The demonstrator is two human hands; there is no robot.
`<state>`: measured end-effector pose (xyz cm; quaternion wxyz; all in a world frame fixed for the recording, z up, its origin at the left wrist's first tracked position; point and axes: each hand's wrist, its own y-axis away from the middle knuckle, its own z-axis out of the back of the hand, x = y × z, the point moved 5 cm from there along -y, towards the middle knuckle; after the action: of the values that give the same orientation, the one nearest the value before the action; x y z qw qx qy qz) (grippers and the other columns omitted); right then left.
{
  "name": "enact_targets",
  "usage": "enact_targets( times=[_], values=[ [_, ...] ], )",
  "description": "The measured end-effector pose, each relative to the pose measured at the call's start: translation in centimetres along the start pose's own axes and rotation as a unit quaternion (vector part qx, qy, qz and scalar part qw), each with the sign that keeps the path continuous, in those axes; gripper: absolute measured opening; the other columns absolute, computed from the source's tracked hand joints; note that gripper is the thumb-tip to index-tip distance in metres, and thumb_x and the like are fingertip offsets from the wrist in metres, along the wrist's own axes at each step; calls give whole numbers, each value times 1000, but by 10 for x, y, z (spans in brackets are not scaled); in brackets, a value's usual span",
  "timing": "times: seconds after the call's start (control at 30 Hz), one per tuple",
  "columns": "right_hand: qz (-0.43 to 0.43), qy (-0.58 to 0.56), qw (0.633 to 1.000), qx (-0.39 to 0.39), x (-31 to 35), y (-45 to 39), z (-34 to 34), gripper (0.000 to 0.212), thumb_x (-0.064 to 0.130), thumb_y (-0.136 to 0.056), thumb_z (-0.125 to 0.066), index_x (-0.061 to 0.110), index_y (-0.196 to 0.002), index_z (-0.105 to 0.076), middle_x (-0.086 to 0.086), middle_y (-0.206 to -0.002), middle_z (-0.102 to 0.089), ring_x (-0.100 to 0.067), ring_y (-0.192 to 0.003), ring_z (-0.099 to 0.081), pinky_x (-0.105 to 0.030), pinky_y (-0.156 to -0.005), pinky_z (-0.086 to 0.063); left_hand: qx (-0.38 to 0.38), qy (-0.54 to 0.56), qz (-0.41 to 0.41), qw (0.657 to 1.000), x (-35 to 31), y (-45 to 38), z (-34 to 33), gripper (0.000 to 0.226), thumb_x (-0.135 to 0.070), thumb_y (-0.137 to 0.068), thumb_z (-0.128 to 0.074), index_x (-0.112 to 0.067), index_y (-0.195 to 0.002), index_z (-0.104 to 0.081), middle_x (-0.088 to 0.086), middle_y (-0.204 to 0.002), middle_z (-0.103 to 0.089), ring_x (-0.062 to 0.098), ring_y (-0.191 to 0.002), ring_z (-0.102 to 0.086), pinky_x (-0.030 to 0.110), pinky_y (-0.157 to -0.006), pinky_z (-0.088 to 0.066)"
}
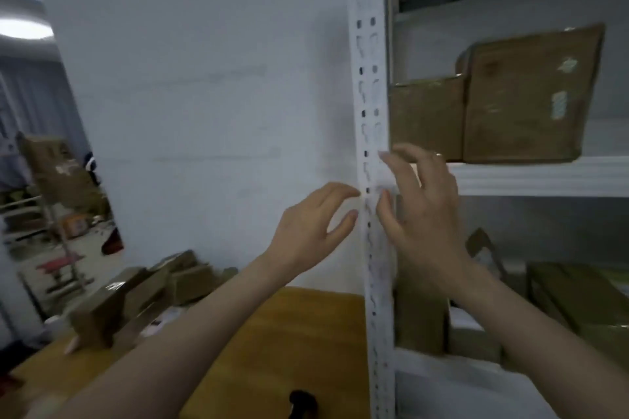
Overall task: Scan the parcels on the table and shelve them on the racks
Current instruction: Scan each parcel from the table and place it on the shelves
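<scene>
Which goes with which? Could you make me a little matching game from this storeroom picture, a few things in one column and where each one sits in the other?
Things:
1. two brown boxes
2. pile of parcels
3. black object
4. right hand

Places:
A. at the near edge of the wooden table, bottom of the picture
B. standing side by side on the upper shelf of the rack
C. raised in front of the rack's white post, holding nothing
D. heaped at the far left end of the table

Pairs: 1-B, 2-D, 3-A, 4-C
</scene>
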<state>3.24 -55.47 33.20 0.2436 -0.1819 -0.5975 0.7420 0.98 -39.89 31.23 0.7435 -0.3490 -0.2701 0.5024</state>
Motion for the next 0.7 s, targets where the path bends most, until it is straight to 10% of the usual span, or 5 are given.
enact_targets(
  times=[0.3,0.7],
  values=[
    [-80,-102,877,462,113,138,-185,48,18,-95,-48,20,-141,-35,-2,-137,-39,-18,-119,-45,-26,-79,-48,352,-133,218,900,133,223,-10,40,-42,-100,-40,-27,-137,-45,-4,-136,-52,20,-104,-62,42,-81,-54],
    [-196,-111,766,602,263,225,-342,39,31,-94,-52,19,-130,-41,-3,-128,-44,-17,-106,-50,-27,-81,-48,413,-125,371,822,318,432,88,40,-37,-99,-43,-22,-136,-43,0,-133,-49,21,-105,-58,33,-76,-53]
  ],
)
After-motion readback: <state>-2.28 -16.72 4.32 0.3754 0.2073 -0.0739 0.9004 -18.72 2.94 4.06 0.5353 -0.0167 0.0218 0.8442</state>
